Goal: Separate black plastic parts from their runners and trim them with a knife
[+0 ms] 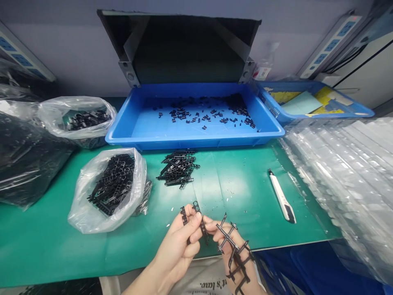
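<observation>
At the near edge of the green mat (245,184), the left hand (178,246) pinches a black plastic strip (201,223) between thumb and fingertips, while the right hand (233,254) closes its fingers around a branched black plastic frame (235,250) touching that strip. Farther back lie a loose pile of black frames (178,168), an open bag of frames (110,188) at left, a white utility knife (282,196) at right, and a blue tray (196,137) scattered with small black parts (208,112).

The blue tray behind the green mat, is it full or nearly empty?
Nearly empty. The blue tray holds only scattered small black pieces, and most of its blue floor shows bare.
</observation>
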Demonstrator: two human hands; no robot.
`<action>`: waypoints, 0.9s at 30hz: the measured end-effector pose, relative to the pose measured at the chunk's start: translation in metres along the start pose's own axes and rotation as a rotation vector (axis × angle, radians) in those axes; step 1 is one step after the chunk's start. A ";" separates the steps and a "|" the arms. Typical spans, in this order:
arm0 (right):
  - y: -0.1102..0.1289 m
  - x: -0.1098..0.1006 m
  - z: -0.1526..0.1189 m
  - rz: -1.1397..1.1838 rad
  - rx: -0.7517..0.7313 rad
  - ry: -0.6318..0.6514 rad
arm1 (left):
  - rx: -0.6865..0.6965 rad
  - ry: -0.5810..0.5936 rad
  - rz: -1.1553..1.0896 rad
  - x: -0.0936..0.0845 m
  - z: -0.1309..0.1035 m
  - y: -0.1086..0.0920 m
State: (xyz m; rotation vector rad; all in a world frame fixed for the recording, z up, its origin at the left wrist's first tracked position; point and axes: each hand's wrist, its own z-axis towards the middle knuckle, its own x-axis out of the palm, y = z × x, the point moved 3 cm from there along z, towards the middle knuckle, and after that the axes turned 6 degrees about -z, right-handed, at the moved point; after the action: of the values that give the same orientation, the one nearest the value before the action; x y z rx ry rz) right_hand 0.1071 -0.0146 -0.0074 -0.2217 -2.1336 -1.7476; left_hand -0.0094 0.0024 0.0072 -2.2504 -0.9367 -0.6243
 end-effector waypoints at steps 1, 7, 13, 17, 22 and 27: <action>-0.001 -0.001 0.000 -0.002 -0.002 0.002 | 0.003 -0.001 0.000 0.000 0.000 0.000; 0.008 0.004 -0.001 -0.077 0.053 -0.037 | 0.003 0.003 -0.002 0.004 -0.001 0.002; 0.010 -0.004 0.001 -0.196 0.054 -0.039 | 0.013 -0.008 -0.034 0.001 0.001 0.002; 0.010 -0.012 0.005 -0.329 -0.020 -0.140 | 0.029 0.033 -0.101 0.002 0.004 0.001; 0.010 -0.012 0.003 -0.323 -0.150 -0.329 | 0.059 0.040 -0.187 0.003 0.004 -0.005; 0.007 -0.012 -0.003 -0.379 -0.160 -0.323 | 0.024 0.036 -0.178 0.005 0.003 -0.007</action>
State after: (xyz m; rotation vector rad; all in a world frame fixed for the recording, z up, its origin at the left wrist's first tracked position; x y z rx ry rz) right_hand 0.1207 -0.0151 -0.0051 -0.1565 -2.3823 -2.2326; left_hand -0.0108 0.0108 0.0112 -2.1423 -1.1289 -0.7256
